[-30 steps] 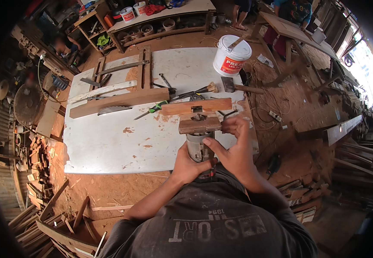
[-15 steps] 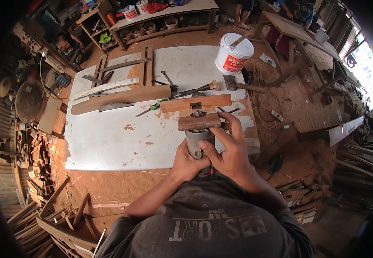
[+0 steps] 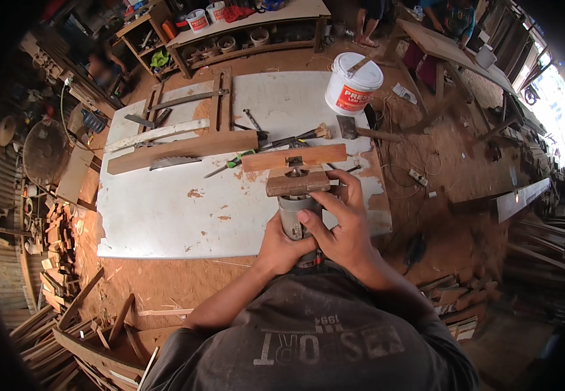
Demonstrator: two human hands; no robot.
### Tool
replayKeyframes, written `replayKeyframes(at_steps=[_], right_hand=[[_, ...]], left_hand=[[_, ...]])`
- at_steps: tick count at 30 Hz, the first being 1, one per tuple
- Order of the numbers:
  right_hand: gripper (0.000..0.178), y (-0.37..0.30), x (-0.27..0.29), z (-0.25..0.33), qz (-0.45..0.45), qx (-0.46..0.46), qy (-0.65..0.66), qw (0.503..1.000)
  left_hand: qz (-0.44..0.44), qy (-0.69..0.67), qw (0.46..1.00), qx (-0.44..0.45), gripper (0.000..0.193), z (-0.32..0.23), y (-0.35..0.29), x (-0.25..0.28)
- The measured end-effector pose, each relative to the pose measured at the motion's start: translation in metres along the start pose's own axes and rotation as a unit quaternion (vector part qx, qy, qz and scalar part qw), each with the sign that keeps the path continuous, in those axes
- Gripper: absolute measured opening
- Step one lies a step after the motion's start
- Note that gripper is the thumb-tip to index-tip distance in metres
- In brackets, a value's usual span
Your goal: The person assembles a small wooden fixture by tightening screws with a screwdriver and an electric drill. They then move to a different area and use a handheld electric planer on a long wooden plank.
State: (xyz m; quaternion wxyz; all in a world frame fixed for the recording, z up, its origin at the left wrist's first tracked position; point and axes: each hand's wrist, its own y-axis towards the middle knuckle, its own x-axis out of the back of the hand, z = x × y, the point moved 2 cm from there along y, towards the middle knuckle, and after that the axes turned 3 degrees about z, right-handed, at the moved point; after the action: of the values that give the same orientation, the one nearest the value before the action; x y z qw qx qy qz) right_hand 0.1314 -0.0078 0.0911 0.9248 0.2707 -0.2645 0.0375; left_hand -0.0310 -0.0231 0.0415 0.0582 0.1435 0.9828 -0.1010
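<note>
Centre frame, I've got the grey power tool (image 3: 290,210), a wooden block (image 3: 295,185) across its upper end. Looks heavy and rigid; I'd favour the barrel (image 3: 289,223). My left hand (image 3: 281,246) wraps it closely; my right hand (image 3: 349,229), loosely curled, grips too, thumb on barrel, fingers at the block's right edge.
</note>
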Motion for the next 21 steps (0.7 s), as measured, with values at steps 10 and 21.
replayKeyframes(at_steps=[10,21], right_hand=[[0.04,0.0,-0.002,0.003,-0.008,0.013,-0.007,1.0],[0.047,-0.008,-0.012,-0.008,-0.043,-0.02,0.026,0.999]], left_hand=[[-0.001,-0.003,1.0,-0.004,0.07,-0.001,0.0,-0.002],[-0.002,0.023,1.0,-0.006,0.076,0.005,0.0,-0.001]])
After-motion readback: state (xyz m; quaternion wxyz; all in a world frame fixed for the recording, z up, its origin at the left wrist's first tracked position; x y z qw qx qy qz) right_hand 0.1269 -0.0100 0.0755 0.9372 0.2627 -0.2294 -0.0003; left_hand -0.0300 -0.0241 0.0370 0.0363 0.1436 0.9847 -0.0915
